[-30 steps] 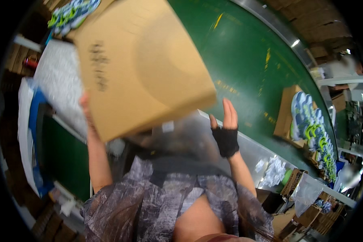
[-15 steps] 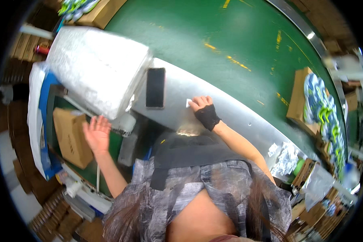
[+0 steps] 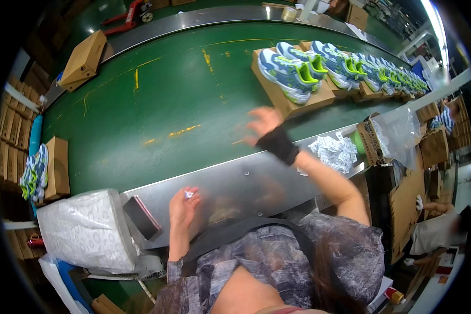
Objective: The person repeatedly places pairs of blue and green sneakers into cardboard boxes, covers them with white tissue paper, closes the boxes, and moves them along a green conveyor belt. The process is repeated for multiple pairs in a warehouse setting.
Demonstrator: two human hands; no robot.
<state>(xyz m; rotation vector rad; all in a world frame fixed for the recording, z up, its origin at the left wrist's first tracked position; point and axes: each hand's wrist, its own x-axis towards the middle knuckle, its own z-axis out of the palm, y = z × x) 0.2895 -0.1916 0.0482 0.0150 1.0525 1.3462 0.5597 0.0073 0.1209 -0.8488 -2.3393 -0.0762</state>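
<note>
Small white slip (image 3: 189, 194) sits at the fingertips of the left hand (image 3: 183, 212), above the steel desk (image 3: 235, 180); thumb and fingers appear to pinch it, exact contact too small to make out. Right hand (image 3: 265, 125), in a black fingerless glove (image 3: 280, 144), is blurred, fingers spread, nothing seen in it; it hangs over the green belt (image 3: 167, 99) just beside the nearest shoe box (image 3: 310, 109), which carries blue-and-white shoes (image 3: 288, 68) with lime linings. Touching or apart: cannot tell. Step in hand, my reading: slip ready, box being reached for. The next move would call for the right fingers to take the box's near edge and keep it level, since the shoes look loose on top, with the slip kept clear. Farther right, a row of similarly loaded boxes (image 3: 368, 94); nearer, a heap of white slips (image 3: 331, 153). At left, a phone (image 3: 142, 217) lies beside a plastic-wrapped bundle (image 3: 83, 230).
</note>
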